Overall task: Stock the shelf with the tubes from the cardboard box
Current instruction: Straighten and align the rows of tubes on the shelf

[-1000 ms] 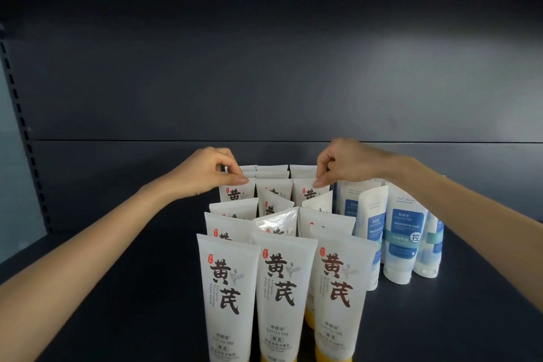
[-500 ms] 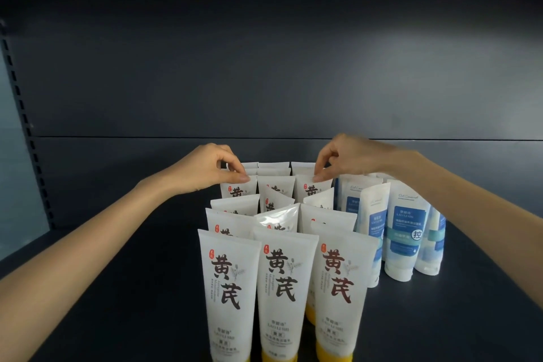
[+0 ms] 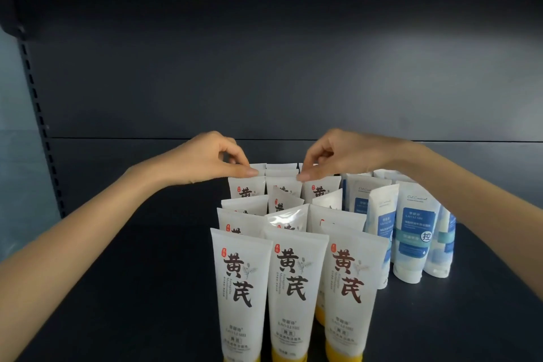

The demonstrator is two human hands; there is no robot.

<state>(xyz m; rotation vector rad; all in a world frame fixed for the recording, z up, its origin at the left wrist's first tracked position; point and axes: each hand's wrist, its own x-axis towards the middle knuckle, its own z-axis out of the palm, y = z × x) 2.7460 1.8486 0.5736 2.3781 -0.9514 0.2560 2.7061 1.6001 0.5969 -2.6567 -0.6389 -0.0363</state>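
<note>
- Dark shelf deck (image 3: 147, 288) with a dark back panel (image 3: 264, 67) behind it; slotted upright (image 3: 38, 126) is well off to the left of both grips.
- Left hand (image 3: 202, 163): thumb and forefinger closed in a fine pinch on the crimped top edge of the rear-left tube (image 3: 245, 186), other fingers curled above it.
- Right hand (image 3: 340, 153): same narrow pinch, fingertips at the top corner of the rear-right tube (image 3: 321, 189) (exact crimp partly hidden, could be the one just behind).
- Both pinched tubes stand upright on the deck below the fingertips, at the far end of the block and near the back panel.
- Pinch goes on the crimp, likely because it's the only free part; the bodies are packed touching on all sides.
- White tubes (image 3: 296, 282) fill the rows in front of the two grips, caps down and labels forward, probably for a flat base and a readable face.
- One or two mid-row tubes between the grips and the front row sit twisted and tilted.
- Blue-label tubes (image 3: 414, 229) stand just right of the right-hand grip, a separate group kept by type.
- Cardboard box not in view.
- Judgement: straightening the back row, stocking looks well along.
</note>
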